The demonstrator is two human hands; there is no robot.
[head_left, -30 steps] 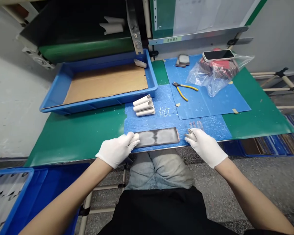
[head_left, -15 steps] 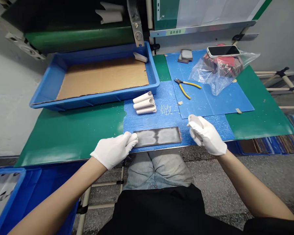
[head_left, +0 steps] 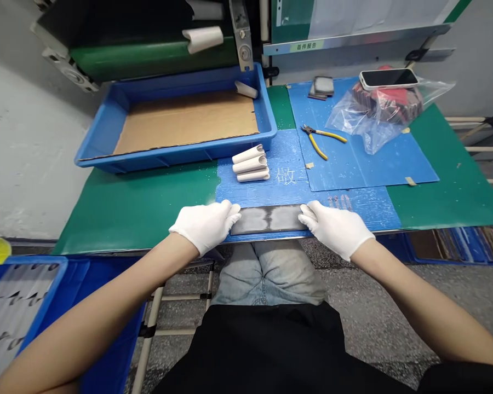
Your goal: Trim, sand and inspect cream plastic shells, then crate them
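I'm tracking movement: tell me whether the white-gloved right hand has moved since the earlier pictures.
Yes: the right hand moved left, judged against the white character on the scratched blue mat.

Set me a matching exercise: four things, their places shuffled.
1. Flat grey-and-black rectangular strip
2. Yellow-handled metal pliers
3. White-edged, dark-screened phone
4. White tube-like pieces, piled

A. Atop bagged red stack
B. Before the blue plastic tray
C. Between white-gloved left hand and right hand
D. On blue sheet, handles spread

Pairs: 1C; 2D; 3A; 4B
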